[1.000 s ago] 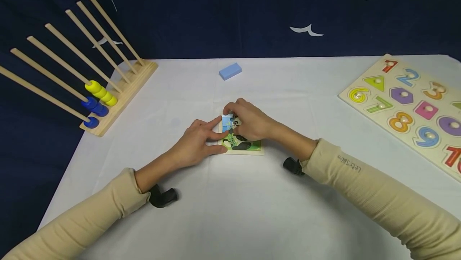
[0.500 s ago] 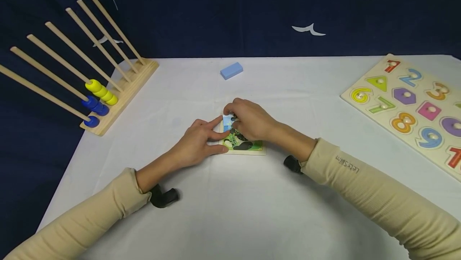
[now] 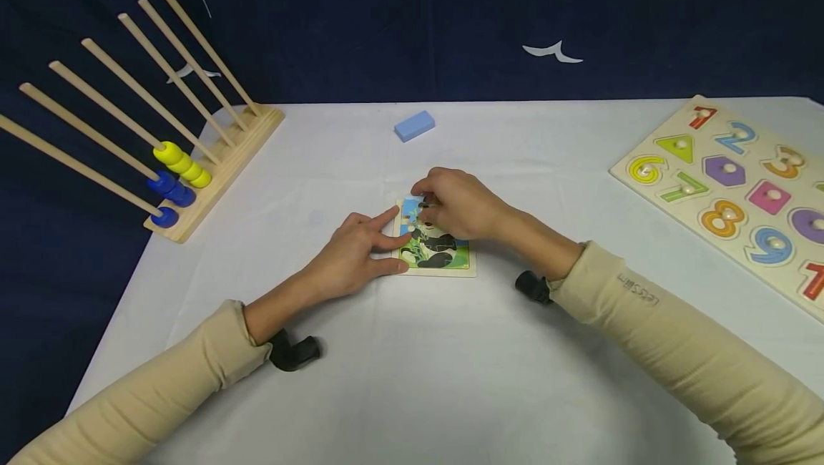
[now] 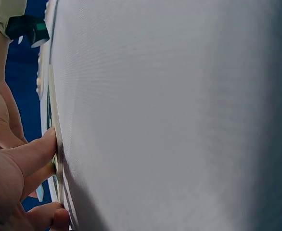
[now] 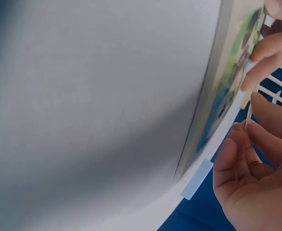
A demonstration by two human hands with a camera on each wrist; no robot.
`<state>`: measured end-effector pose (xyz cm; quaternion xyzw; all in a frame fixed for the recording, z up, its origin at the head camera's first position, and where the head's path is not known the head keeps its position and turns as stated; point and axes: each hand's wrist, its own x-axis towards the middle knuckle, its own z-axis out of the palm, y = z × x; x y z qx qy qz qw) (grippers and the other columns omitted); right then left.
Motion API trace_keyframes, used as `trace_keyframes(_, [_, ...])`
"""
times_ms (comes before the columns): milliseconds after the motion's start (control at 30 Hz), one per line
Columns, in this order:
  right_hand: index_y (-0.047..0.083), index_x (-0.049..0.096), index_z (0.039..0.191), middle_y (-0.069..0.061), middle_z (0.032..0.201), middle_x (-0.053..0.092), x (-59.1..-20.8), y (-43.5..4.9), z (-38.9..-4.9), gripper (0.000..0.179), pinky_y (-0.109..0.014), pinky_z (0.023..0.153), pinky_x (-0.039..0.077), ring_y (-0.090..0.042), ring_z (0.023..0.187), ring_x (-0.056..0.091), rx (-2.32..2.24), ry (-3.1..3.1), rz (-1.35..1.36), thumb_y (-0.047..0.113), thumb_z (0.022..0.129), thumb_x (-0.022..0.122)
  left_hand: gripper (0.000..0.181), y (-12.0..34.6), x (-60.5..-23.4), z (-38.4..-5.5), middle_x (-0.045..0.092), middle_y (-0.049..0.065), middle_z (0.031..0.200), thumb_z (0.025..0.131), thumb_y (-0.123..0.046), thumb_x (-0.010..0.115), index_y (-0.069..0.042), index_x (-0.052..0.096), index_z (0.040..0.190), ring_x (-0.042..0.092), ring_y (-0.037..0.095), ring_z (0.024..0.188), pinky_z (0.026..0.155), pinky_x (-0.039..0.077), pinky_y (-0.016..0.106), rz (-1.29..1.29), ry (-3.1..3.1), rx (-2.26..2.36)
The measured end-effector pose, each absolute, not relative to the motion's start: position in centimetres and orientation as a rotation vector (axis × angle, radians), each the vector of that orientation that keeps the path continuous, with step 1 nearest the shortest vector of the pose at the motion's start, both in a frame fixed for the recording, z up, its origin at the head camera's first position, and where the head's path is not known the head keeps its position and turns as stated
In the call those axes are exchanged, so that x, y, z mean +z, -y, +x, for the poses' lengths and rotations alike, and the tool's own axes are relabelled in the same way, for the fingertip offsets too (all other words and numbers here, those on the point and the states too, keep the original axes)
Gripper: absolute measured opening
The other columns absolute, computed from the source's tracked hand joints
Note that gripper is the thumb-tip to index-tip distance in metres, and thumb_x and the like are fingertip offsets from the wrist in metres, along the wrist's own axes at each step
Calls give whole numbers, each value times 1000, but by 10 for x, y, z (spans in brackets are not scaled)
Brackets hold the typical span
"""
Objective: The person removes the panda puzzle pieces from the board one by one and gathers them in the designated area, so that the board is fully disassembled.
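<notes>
A small panda jigsaw puzzle (image 3: 444,254) in a pale wooden tray (image 3: 444,273) lies at the middle of the table. My left hand (image 3: 347,257) rests along its left side, fingers spread and fingertips on the tray edge and picture. Over the puzzle's top part, my right hand (image 3: 465,204) pinches a thin puzzle piece (image 5: 249,117) between thumb and fingers. In the right wrist view this piece stands edge-on, raised above the picture. The right hand hides the puzzle's upper right in the head view.
A blue block (image 3: 415,126) lies beyond the puzzle. At the left stands a wooden peg abacus (image 3: 222,172) with blue beads (image 3: 170,190) and yellow beads (image 3: 183,164). A number and shape board (image 3: 689,189) lies at the right. A dark curtain (image 3: 360,28) hangs behind the white table.
My right hand has moved slightly away and to the right, lifting the pinched piece; more of the panda picture shows. My left hand stays in place.
</notes>
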<state>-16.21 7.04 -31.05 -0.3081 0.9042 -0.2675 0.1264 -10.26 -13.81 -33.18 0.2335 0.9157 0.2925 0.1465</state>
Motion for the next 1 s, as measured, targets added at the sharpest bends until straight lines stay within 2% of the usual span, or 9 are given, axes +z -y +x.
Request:
trace_keyframes(300, [-5, 64, 125, -11, 104, 62, -309, -81, -158, 36, -38, 83, 46, -22, 90, 57, -828, -2619, -917, 8, 91, 68, 44, 138, -333, -104, 38, 16, 154, 87, -28, 78, -11, 68, 126, 43, 33, 117, 97, 37, 43, 709, -2666, 832])
trace_keyframes(467, [-6, 62, 127, -10, 103, 64, -307, -87, -152, 40, -38, 83, 45, -22, 90, 57, -836, -2617, -887, 9, 91, 70, 44, 140, -333, -106, 41, 16, 151, 85, -29, 79, -11, 69, 124, 44, 34, 121, 97, 36, 43, 743, -2665, 841])
trace_keyframes(600, [-5, 63, 126, -8, 101, 65, -305, -93, -148, 41, -38, 82, 44, -22, 89, 56, -839, -2636, -871, 10, 90, 72, 46, 144, -332, -110, 43, 17, 150, 83, -25, 81, -8, 69, 124, 43, 38, 129, 102, 35, 45, 793, -2630, 878])
trace_keyframes(767, [-3, 67, 122, -8, 102, 65, -304, -101, -143, 36, -37, 79, 43, -22, 88, 55, -874, -2656, -875, 10, 89, 74, 48, 148, -333, -116, 47, 17, 145, 81, -19, 83, -4, 68, 124, 45, 34, 133, 105, 38, 44, 843, -2581, 959])
trace_keyframes(1000, [-3, 68, 120, -8, 101, 65, -305, -113, -140, 33, -37, 79, 44, -22, 89, 56, -939, -2659, -884, 7, 89, 73, 50, 151, -336, -118, 50, 11, 146, 80, -24, 84, -7, 70, 124, 48, 29, 132, 105, 36, 46, 796, -2614, 925])
